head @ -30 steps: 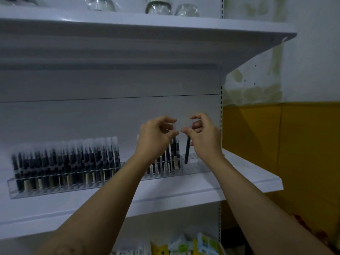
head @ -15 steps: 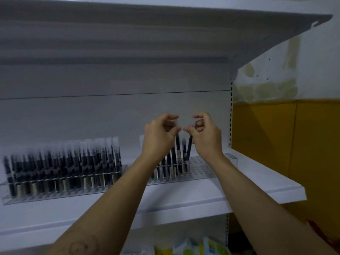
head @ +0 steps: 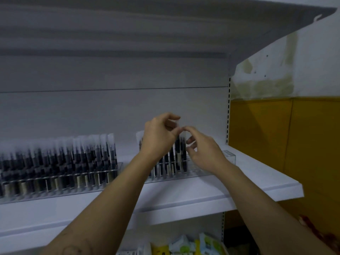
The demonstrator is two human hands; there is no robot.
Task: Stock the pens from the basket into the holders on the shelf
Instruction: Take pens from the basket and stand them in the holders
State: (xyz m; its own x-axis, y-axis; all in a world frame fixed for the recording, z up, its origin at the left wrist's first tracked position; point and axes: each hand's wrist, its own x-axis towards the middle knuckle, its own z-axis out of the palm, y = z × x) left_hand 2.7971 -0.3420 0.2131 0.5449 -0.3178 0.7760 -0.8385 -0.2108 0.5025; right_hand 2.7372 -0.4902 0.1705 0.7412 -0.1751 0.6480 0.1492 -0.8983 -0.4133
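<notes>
Two clear acrylic pen holders stand on the white shelf. The left holder is packed with several black pens with clear caps. The right holder has pens only in its left part. My left hand hovers above those pens, thumb and fingers curled and pinching the clear cap of a pen. My right hand is just to its right, fingers loose, the index tip touching the top of the rightmost standing pen. The basket is out of view.
An upper shelf overhangs close above. A perforated upright ends the shelf on the right, with a yellow and white wall beyond. Colourful packets lie on the shelf below.
The black pen that my right hand pinched has gone down into the right holder, and the hand has let go and dropped slightly. The camera view has tilted down and left.
</notes>
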